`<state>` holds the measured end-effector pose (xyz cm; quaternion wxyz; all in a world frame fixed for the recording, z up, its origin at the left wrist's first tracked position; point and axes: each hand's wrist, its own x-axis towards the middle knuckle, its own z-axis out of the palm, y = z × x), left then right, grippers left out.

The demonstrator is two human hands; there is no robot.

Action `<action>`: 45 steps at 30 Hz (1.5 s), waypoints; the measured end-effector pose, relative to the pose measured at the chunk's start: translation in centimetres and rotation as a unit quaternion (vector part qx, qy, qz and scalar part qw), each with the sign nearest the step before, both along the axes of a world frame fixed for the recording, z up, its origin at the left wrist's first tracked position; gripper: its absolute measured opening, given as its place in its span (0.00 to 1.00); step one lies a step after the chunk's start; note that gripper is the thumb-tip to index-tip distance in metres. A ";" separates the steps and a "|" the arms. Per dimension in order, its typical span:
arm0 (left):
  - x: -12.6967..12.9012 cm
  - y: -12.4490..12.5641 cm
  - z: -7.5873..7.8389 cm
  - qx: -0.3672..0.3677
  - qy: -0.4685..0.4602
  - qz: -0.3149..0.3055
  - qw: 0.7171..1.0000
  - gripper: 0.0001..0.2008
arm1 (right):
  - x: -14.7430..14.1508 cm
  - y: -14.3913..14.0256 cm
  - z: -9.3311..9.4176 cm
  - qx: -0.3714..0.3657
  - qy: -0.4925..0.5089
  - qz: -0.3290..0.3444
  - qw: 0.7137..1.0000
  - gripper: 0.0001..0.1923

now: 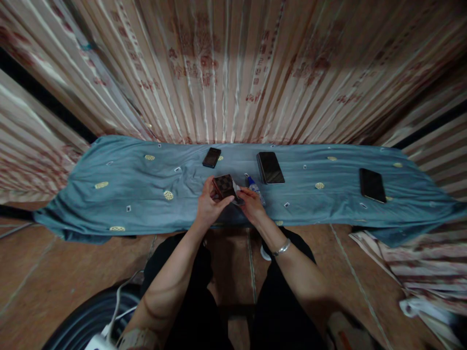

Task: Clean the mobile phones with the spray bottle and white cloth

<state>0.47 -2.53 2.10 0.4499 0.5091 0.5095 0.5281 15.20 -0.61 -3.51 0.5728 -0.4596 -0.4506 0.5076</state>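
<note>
Over the front of the table, my left hand (pixel 212 203) grips a small flat item with a brown checkered face (pixel 223 185) and a reddish edge; whether it is a wallet or a cased phone I cannot tell. My right hand (pixel 252 203) is closed, its fingers pinching a thin whitish piece (pixel 236 188), maybe cloth or tissue, against the item's right side. A clear bottle with a blue top (pixel 252 183) lies just beyond my right hand, partly hidden by it. Behind the checkered item rests a small black phone-like device (pixel 212 157).
A larger dark device (pixel 270 167) lies at the back middle, and another black one (pixel 372 184) at the right. The blue patterned cloth (pixel 142 194) covers the table. Curtains (pixel 226 73) hang close behind. A coiled black hose (pixel 91 316) and white power strip (pixel 100 342) sit lower left.
</note>
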 end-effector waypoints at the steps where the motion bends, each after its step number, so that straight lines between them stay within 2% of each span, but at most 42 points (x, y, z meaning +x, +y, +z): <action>1: -0.1 0.1 -0.1 -0.008 -0.029 0.004 1.000 0.44 | 0.3 0.1 0.2 -0.008 0.006 0.000 1.000 0.16; 3: -0.4 0.3 -0.3 -0.030 -0.078 0.015 0.996 0.38 | 0.8 0.3 0.8 -0.032 0.025 -0.002 0.999 0.15; 7: -1.0 0.7 -0.2 -0.087 -0.150 0.013 0.985 0.29 | 1.7 0.6 1.7 -0.020 -0.023 -0.033 0.999 0.14; 13: -0.3 0.0 0.9 -0.162 -0.251 -0.045 0.953 0.23 | 2.3 0.9 2.2 0.032 -0.127 -0.050 0.990 0.16; 16: 0.0 -0.3 1.1 -0.175 -0.263 -0.074 0.946 0.20 | 2.6 0.5 2.7 0.093 -0.237 -0.043 0.966 0.18; 19: 0.2 -0.3 0.6 -0.160 -0.254 -0.068 0.951 0.18 | 2.5 -0.2 3.2 0.161 -0.333 -0.017 0.929 0.20; 22: 0.3 -0.1 0.1 -0.142 -0.249 -0.054 0.957 0.19 | 2.3 -0.7 3.5 0.198 -0.382 0.005 0.903 0.23; 27: 0.2 0.2 -0.4 -0.126 -0.253 -0.026 0.959 0.19 | 1.7 -1.5 3.6 0.207 -0.405 0.024 0.890 0.23; 35: -0.8 0.9 -0.7 -0.102 -0.240 0.016 0.965 0.21 | 1.0 -3.0 3.9 0.221 -0.400 0.060 0.888 0.21; 40: -0.5 0.8 -0.5 -0.103 -0.242 0.011 0.965 0.21 | 0.9 -3.1 3.8 0.218 -0.408 0.057 0.885 0.23; 45: 0.5 0.2 -0.3 -0.108 -0.249 -0.002 0.962 0.21 | 1.2 -1.8 3.3 0.202 -0.418 0.031 0.885 0.25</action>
